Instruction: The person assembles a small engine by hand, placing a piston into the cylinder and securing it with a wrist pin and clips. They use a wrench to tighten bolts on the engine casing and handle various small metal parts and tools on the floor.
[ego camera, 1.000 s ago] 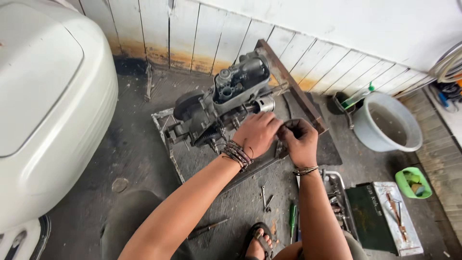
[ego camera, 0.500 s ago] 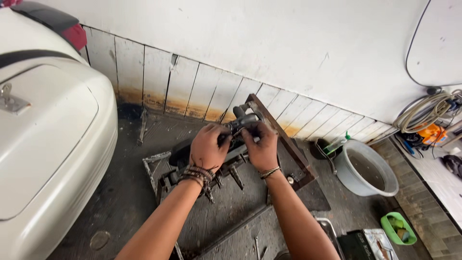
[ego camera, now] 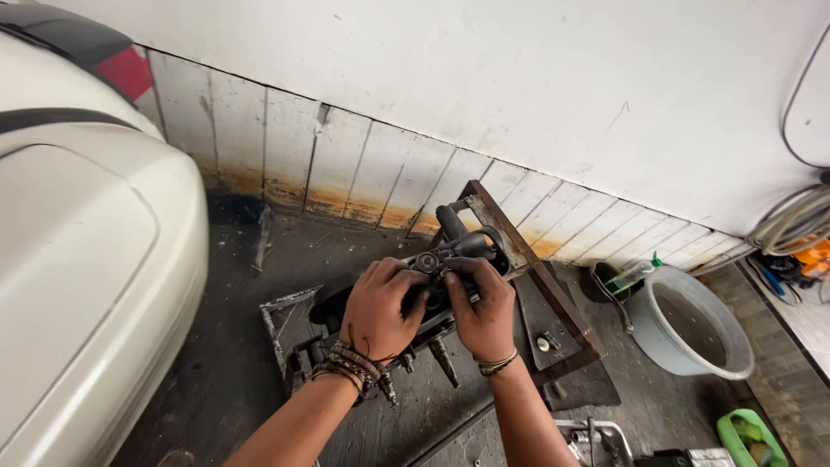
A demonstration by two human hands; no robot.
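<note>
Both hands grip a dark, greasy engine part (ego camera: pixel 450 268) that sits on the grimy floor (ego camera: pixel 233 363) near the middle of the scene, just in front of a white wall with stained panels along its base. The left hand (ego camera: pixel 376 307) wraps over the near left side of the part, its fingers (ego camera: pixel 393 275) curled shut around the metal; a stack of beaded and cord bracelets (ego camera: pixel 346 367) circles that wrist. The right hand (ego camera: pixel 484 311) clamps the near right side, its fingers (ego camera: pixel 475 272) likewise closed tight on the part, and a thin band (ego camera: pixel 499 363) sits on its wrist. The 2 hands are just beside each other, thumbs nearly touching over the top of the part. Below the hands, several dark studs (ego camera: pixel 443 359) stick out of the part's underside toward the floor.

The part leans against a rusty metal frame (ego camera: pixel 536 277), which runs from the wall's base toward the near right. To the left, a large white rounded cowling (ego camera: pixel 86 285) fills that side of the view. To the right, well apart from the hands, stands a grey bucket (ego camera: pixel 683 324) with a green-capped bottle (ego camera: pixel 635 272) just beside its far rim. A green container (ego camera: pixel 748 437) lies at the near right corner, and coiled hoses (ego camera: pixel 791 225) hang at the far right edge.
</note>
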